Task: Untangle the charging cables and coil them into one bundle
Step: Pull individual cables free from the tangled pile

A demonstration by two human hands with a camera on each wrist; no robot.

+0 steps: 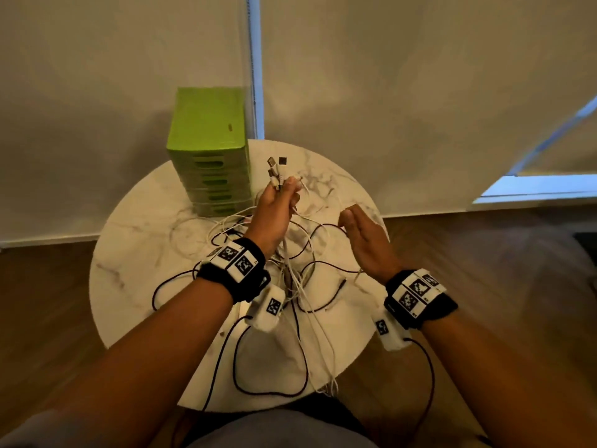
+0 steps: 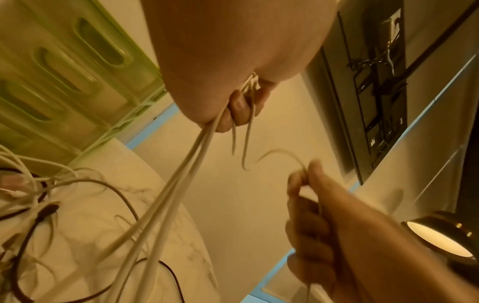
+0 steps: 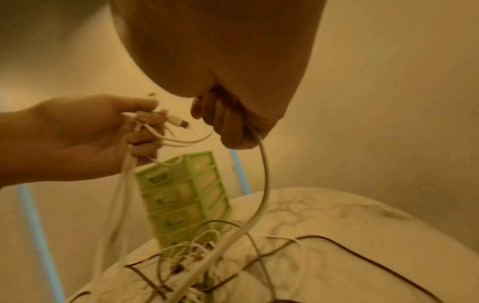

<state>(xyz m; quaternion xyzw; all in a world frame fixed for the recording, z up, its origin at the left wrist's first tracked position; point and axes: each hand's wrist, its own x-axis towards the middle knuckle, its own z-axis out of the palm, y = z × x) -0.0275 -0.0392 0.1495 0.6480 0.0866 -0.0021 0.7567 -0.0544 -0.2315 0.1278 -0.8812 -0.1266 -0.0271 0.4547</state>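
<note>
Fingers of the left hand (image 1: 274, 205) curled tight round a gathered bunch of white charging cable ends (image 1: 276, 171), plugs sticking up above the fist; fingers of the right hand (image 1: 365, 240) pinching one thin white cable (image 3: 261, 174) that runs down into the heap. Remaining white and dark charging cables (image 1: 300, 279) lie knotted in a loose pile mid-way across the round white marble-patterned tabletop (image 1: 129, 270), some loops trailing over the near edge toward the lap. Step in hand, by my reading: collecting ends, untangling only partly done, no coil begun. Next move likely calls for drawing the right-hand strand clear of the knot, then passing its end to the left fist; which strands cross it in the pile is too blurred to tell. Tall green plastic drawer unit (image 1: 210, 150) stands at the far left edge, near the left hand — pulls should go right or upward. Open tabletop to the right; overhanging loops could snag or drag off.
</note>
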